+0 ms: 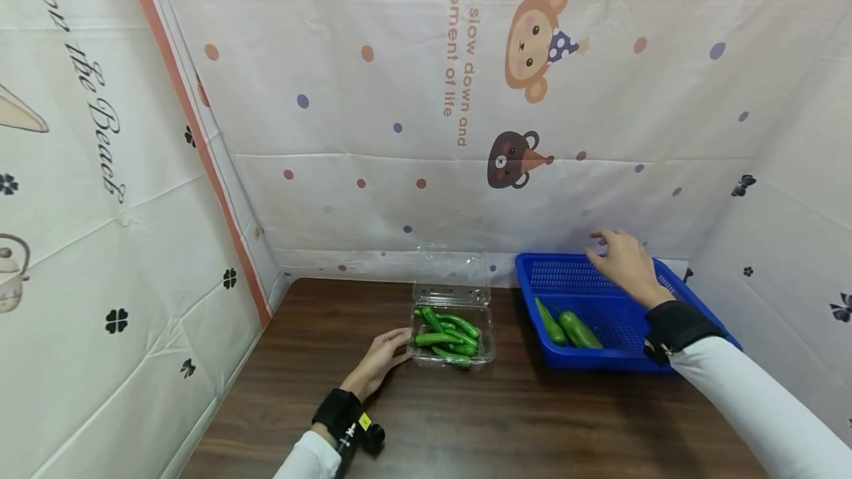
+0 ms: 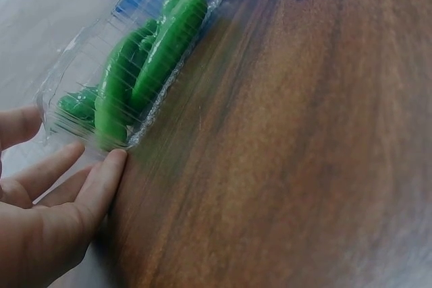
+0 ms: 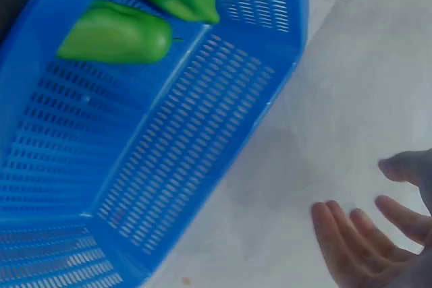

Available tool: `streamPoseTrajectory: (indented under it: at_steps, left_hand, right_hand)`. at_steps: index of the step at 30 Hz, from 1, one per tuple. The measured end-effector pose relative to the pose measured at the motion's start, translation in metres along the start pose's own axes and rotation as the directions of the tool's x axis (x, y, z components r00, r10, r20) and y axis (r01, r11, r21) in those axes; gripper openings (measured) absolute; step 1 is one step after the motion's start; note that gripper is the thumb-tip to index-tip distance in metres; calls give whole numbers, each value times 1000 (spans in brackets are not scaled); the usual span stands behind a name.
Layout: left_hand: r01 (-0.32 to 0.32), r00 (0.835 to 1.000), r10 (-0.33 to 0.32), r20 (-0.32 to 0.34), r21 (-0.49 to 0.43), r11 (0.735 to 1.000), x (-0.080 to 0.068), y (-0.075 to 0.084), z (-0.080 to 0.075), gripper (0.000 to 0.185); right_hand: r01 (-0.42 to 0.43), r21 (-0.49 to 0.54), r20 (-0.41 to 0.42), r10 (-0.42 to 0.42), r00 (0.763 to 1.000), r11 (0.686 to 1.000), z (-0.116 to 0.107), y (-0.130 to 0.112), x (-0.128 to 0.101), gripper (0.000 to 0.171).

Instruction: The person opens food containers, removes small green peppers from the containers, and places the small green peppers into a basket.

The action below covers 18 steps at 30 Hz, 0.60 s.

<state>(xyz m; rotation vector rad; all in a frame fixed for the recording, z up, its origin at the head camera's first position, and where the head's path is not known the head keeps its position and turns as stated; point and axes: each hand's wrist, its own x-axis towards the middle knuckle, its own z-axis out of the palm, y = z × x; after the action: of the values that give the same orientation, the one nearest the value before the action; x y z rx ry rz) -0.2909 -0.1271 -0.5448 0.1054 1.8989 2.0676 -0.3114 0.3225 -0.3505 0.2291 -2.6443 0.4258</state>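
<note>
A clear plastic clamshell box (image 1: 491, 338) stands on the table with its lid (image 1: 452, 272) raised at the back. Several green peppers (image 1: 447, 338) lie inside it. My left hand (image 1: 378, 362) touches the box's left side with its fingertips, fingers fairly straight. In the left wrist view those fingers (image 2: 108, 173) are right at the box's near corner. My right hand (image 1: 624, 266) hovers over the back of a blue plastic basket (image 1: 599, 361), fingers loosely bent and holding nothing. Two green peppers (image 1: 577, 330) lie at the basket's left end; the right wrist view shows them against the perforated wall (image 3: 189, 119).
The brown wooden table (image 1: 413, 420) meets a white printed sheet (image 1: 373, 131) hanging behind it. More sheeting closes off the left side (image 1: 133, 257) and the right side (image 1: 785, 242). The basket sits close to the back sheet, to the right of the box.
</note>
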Motion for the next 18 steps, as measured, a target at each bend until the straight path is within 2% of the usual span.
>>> streamPoseTrajectory:
  at_steps: [4, 11, 18]
  left_hand:
    - [-2, 1000, 2, 3, 10, 1000, 0, 0, 0, 61]
    - [-2, 1000, 2, 5, 10, 1000, -1, 0, 0, 61]
    - [-6, 1000, 6, 6, 11, 1000, -1, 0, 0, 61]
  right_hand:
    - [28, 17, -94, -27, 995, 999, -4, -9, 2, 36]
    - [85, 36, -180, -77, 981, 996, -12, -32, 6, 35]
    - [105, 50, -199, -93, 976, 993, -17, -51, 7, 34]
